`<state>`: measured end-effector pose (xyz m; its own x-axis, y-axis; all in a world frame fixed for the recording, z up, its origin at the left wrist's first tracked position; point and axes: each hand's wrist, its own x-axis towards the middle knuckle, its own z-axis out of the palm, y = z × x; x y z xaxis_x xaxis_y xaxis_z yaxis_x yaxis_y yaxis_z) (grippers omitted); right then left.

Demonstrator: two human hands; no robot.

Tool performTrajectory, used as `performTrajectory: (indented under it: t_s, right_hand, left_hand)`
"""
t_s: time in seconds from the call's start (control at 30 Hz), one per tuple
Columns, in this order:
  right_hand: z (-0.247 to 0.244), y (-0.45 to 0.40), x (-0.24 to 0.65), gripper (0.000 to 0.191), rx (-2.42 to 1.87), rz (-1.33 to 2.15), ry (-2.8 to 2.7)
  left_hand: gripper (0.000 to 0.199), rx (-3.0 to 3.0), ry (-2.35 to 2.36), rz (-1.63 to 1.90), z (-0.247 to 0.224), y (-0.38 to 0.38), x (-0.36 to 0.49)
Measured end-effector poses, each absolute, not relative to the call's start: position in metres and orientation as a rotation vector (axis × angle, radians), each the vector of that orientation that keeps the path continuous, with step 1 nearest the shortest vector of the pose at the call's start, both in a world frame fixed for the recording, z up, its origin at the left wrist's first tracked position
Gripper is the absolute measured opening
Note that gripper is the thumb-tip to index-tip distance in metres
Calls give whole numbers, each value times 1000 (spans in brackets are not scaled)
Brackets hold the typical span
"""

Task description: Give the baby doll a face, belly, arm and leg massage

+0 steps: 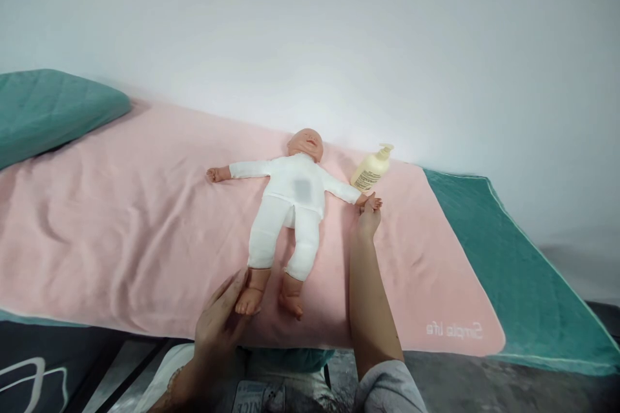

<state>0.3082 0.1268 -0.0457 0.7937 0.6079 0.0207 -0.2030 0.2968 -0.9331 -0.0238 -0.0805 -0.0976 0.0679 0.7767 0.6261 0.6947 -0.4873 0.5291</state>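
A baby doll (295,197) in a white top and trousers lies on its back, arms spread, head toward the wall. My right hand (369,216) has its fingers closed round the doll's hand on the right side. Along the outer side of the doll's left-side foot (250,297) rests my left hand (217,313), its fingers stretched out and together; its thumb is hidden. Just beyond my right hand a pale yellow pump bottle (371,169) leans at a tilt near the doll's sleeve.
A pink blanket (145,226) with lettering at its right corner covers a green quilted pad (513,271). At the far left sits a green pillow-like cushion (58,106). A pale wall (310,32) rises behind. Dark patterned fabric (39,361) is at the lower left.
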Motion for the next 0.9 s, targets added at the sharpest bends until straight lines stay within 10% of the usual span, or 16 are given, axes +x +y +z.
performTrajectory:
  t_s: [0.9]
  right_hand:
    - [-22,96,236,36,-985,87,-1871]
  left_hand:
    - [49,1785,1381,1665,17,46,31]
